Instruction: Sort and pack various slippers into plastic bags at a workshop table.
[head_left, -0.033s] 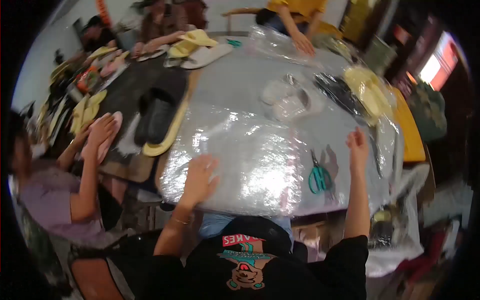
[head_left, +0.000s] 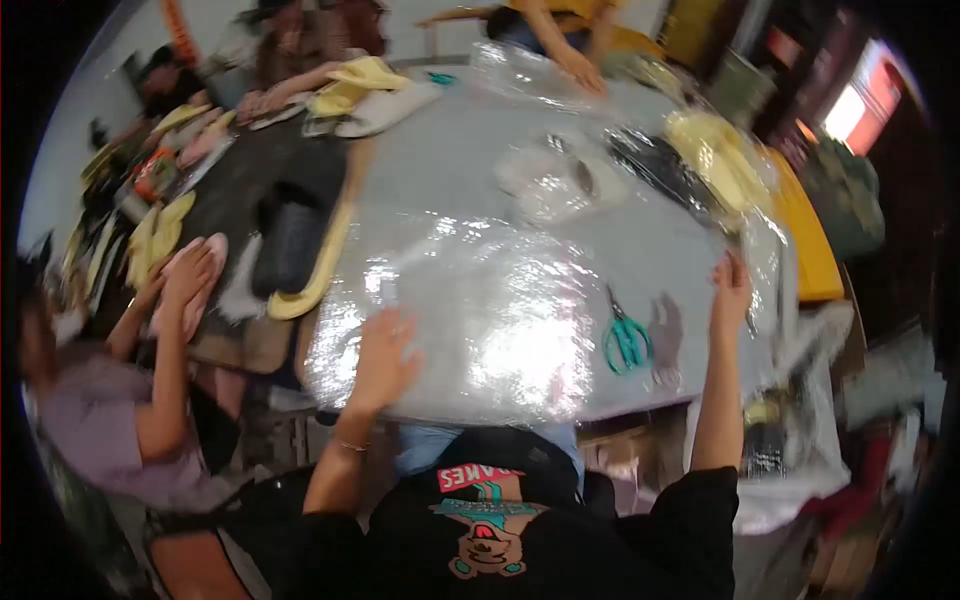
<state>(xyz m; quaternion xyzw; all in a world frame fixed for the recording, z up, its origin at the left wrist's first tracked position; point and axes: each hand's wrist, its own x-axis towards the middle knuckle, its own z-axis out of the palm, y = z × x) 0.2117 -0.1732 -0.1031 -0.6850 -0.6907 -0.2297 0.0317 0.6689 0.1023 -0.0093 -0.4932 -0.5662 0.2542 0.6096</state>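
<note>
My left hand (head_left: 386, 358) lies open, fingers spread and a little blurred, on a large clear plastic bag (head_left: 470, 300) spread over the near part of the table. My right hand (head_left: 732, 288) is raised at the table's right side, fingers loosely bent and apart, with nothing visible in them. Its fingertips are close to a clear-wrapped bundle (head_left: 765, 270); whether they touch it cannot be told. Teal-handled scissors (head_left: 627, 345) lie between my hands, nearer the right. Beyond them sit pale slippers in clear plastic (head_left: 560, 180).
Bagged yellow slippers (head_left: 715, 150) and bagged black slippers (head_left: 660, 170) lie at the far right. Unbagged black slippers (head_left: 290, 240) are on the dark table at left, where a co-worker holds a pink slipper (head_left: 195, 290). Another person's hand (head_left: 580, 70) touches plastic at the far edge.
My right hand has shifted right across the table, closer to the wrapped bundle. My left hand stays on the plastic bag. The whole view has turned slightly.
</note>
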